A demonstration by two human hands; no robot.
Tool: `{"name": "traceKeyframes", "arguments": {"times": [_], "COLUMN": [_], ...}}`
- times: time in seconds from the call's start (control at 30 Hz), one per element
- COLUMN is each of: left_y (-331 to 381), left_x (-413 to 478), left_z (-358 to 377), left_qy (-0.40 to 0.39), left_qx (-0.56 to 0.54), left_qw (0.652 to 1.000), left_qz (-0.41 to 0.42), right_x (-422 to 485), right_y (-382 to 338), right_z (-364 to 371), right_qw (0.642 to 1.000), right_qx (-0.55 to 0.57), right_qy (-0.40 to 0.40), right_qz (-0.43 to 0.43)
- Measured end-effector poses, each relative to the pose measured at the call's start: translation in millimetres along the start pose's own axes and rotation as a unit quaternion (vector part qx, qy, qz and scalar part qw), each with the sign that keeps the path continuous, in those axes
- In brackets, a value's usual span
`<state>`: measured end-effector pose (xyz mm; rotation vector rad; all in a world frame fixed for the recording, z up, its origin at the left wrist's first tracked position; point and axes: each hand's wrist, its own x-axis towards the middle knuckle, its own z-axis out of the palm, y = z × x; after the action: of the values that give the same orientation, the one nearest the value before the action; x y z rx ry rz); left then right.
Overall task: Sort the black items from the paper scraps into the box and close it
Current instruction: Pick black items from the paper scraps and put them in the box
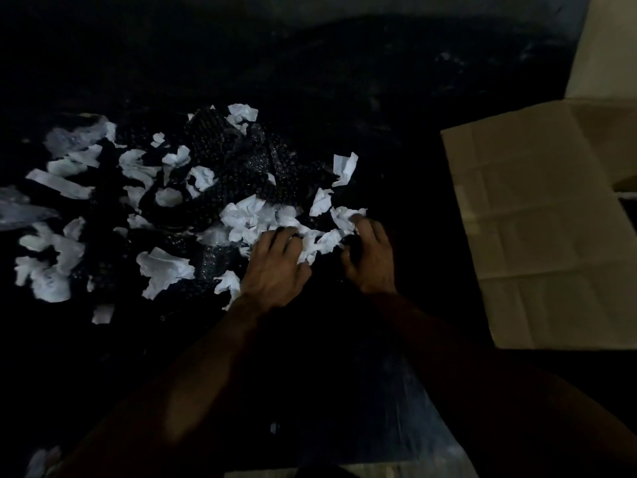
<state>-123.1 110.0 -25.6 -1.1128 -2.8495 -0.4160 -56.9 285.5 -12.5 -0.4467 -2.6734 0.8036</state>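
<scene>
White crumpled paper scraps (pixel 248 219) lie scattered over black bubble wrap (pixel 234 157) on a dark floor. My left hand (pixel 275 267) rests on the scraps at the pile's near right edge. Its fingers are spread and its fingertips are hidden among the paper. Just to its right, my right hand (pixel 370 260) curls its thumb and fingers round a small black item (pixel 351 246), which is hard to make out in the dim light. The cardboard box (pixel 537 219) stands at the right with a flap folded out towards me.
More scraps (pixel 51 267) spread far to the left, with a clear plastic piece (pixel 20 212) at the left edge. A pale wall or panel (pixel 606 46) rises behind the box. The floor between pile and box is dark and bare.
</scene>
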Motion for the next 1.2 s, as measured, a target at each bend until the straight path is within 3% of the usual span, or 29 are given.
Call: {"name": "traceKeyframes", "arguments": {"times": [0.13,0.33,0.47,0.73,0.87,1.03,1.2], "left_y": [-3,-3,-5,-7,-9,-5,-12], "left_x": [2,-1,0,-14,-21,-33,-29], "left_z": [0,2,-2,-7,-11,-17,-7], "left_qy": [0.036,0.092,0.117,0.088,0.072,0.064,0.055], "left_qx": [-0.003,-0.034,-0.06,-0.057,-0.054,-0.059,-0.036], "left_qw": [0.999,0.995,0.991,0.986,0.99,0.984,0.988], "left_qz": [-0.004,-0.025,-0.038,-0.133,-0.11,-0.152,-0.143], "right_x": [5,3,12,9,4,-8,-9], "right_y": [-2,-3,-1,-13,-6,-8,-5], "right_z": [1,13,22,28,30,34,40], "right_qw": [0.999,0.999,0.996,0.995,0.99,0.992,0.988], "right_qx": [-0.013,-0.025,-0.044,-0.008,-0.031,-0.016,-0.025], "right_qy": [0.008,0.031,0.025,-0.043,-0.029,0.001,0.019], "right_qz": [-0.042,-0.028,-0.08,-0.09,-0.133,-0.124,-0.154]}}
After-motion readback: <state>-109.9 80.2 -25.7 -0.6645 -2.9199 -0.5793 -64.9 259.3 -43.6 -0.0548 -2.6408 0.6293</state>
